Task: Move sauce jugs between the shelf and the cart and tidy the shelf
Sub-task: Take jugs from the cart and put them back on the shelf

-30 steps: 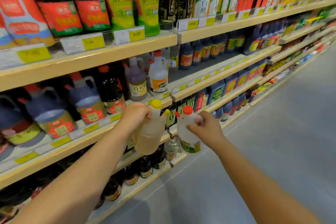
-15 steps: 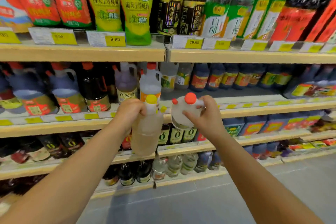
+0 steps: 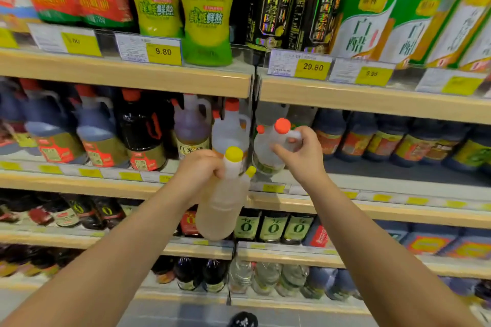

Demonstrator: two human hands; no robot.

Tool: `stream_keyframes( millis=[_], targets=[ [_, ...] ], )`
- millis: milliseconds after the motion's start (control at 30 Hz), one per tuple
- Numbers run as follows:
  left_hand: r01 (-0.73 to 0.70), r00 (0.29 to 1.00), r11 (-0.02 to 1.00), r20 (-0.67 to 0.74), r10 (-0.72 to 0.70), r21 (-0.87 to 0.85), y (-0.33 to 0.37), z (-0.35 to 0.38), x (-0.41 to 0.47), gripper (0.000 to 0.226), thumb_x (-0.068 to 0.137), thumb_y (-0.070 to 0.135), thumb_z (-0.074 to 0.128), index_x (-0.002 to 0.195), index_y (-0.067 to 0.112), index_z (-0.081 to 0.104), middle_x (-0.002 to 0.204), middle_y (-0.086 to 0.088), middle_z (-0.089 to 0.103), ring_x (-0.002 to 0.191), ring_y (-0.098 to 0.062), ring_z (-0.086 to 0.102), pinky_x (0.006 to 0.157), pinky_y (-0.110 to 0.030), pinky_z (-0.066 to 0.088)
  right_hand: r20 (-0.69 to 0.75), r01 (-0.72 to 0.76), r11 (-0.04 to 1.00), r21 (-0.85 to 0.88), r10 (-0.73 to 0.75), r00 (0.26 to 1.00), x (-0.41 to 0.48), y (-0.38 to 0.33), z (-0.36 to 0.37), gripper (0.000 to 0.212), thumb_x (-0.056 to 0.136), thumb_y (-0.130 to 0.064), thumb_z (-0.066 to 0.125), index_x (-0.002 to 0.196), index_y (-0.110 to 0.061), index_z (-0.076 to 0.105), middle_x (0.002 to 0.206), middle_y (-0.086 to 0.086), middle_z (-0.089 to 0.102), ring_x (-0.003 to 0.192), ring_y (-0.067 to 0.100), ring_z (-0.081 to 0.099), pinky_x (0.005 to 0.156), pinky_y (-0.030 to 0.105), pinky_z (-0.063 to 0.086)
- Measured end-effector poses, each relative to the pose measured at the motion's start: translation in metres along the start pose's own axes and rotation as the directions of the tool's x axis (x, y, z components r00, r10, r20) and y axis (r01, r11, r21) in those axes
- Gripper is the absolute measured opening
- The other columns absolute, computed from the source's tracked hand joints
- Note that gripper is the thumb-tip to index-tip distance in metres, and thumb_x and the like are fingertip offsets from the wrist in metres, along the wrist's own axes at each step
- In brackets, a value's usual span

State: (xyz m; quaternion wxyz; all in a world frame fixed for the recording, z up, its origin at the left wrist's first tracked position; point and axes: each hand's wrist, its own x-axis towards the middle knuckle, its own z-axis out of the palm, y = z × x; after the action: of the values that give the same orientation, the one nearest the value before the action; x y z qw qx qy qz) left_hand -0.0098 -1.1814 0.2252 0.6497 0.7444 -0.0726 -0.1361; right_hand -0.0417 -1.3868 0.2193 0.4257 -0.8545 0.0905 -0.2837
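Note:
My left hand (image 3: 198,171) grips the handle of a pale jug with a yellow cap (image 3: 223,207), which hangs in front of the shelf edge. My right hand (image 3: 301,152) holds the handle of a clear jug with an orange-red cap (image 3: 267,146). That jug is tilted and its base rests on the middle shelf (image 3: 398,186), at the left end of the right bay. Just left of the divider stand a similar white jug (image 3: 229,130) and a purple-tinted jug (image 3: 190,127).
Dark soy jugs (image 3: 55,135) fill the left of the middle shelf, dark bottles (image 3: 385,141) the right. Green and red bottles stand on the top shelf (image 3: 127,77) behind price tags (image 3: 300,65). Lower shelves hold more bottles. Grey floor lies below.
My view has moved closer and turned to face the shelves. My right hand has carried the orange-capped jug up and forward onto the middle shelf. My left hand keeps the yellow-capped jug at about the same height.

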Motion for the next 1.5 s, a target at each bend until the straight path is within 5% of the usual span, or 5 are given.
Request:
stream_keyframes(
  millis=[367, 900, 1133, 1300, 1500],
  targets=[
    [0.046, 0.999, 0.998, -0.019, -0.046, -0.031, -0.009, 0.019, 0.016, 0.018, 0.037, 0.003, 0.047, 0.035, 0.017, 0.034, 0.048, 0.000, 0.034, 0.054, -0.020, 0.031, 0.049, -0.022, 0.026, 0.107, -0.386, 0.883, 0.268, 0.371, 0.922, 0.038, 0.035, 0.033, 0.056, 0.076, -0.022, 0.077, 0.121, -0.001, 0.050, 0.114, 0.014, 0.062, 0.105, 0.021, 0.059, 0.087, 0.034, 0.050],
    [0.110, 0.994, 0.994, 0.004, -0.110, -0.029, -0.001, 0.033, 0.009, 0.031, 0.064, 0.000, 0.059, 0.045, 0.014, 0.039, 0.045, 0.002, 0.037, 0.042, -0.011, 0.035, 0.038, -0.011, 0.029, 0.085, -0.272, 0.883, 0.383, 0.260, 0.962, 0.044, 0.052, 0.025, 0.056, 0.079, -0.019, 0.074, 0.128, -0.011, 0.048, 0.128, 0.003, 0.056, 0.113, 0.012, 0.053, 0.099, 0.031, 0.045],
    [0.268, 0.961, 0.950, 0.118, -0.252, -0.160, 0.025, 0.061, -0.014, 0.019, 0.078, 0.002, 0.056, 0.061, 0.010, 0.050, 0.070, -0.008, 0.043, 0.065, -0.016, 0.044, 0.063, -0.025, 0.040, 0.228, -0.215, 0.975, 0.052, 0.198, 0.953, -0.047, 0.049, -0.028, 0.016, 0.086, -0.020, 0.066, 0.099, -0.012, 0.065, 0.088, 0.000, 0.063, 0.077, 0.006, 0.056, 0.069, 0.017, 0.045],
    [0.437, 0.895, 0.744, 0.324, -0.305, -0.506, 0.062, 0.077, -0.029, 0.011, 0.087, 0.003, 0.045, 0.098, 0.000, 0.049, 0.094, -0.012, 0.046, 0.074, -0.019, 0.049, 0.068, -0.027, 0.047, 0.289, -0.103, 0.988, -0.113, 0.132, 0.948, -0.094, 0.037, -0.036, 0.037, 0.082, -0.026, 0.066, 0.116, -0.016, 0.057, 0.112, 0.001, 0.059, 0.098, 0.015, 0.057, 0.082, 0.033, 0.051],
    [0.534, 0.800, 0.733, 0.533, -0.276, -0.422, 0.086, 0.108, -0.061, 0.041, 0.085, 0.008, 0.049, 0.124, -0.002, 0.043, 0.118, -0.014, 0.049, 0.123, -0.024, 0.047, 0.111, -0.040, 0.030, 0.049, -0.132, 0.984, -0.123, 0.139, 0.989, -0.126, 0.038, -0.029, 0.076, 0.063, -0.052, 0.077, 0.123, -0.020, 0.045, 0.116, -0.001, 0.051, 0.108, 0.015, 0.050, 0.082, 0.035, 0.052]
  ],
)
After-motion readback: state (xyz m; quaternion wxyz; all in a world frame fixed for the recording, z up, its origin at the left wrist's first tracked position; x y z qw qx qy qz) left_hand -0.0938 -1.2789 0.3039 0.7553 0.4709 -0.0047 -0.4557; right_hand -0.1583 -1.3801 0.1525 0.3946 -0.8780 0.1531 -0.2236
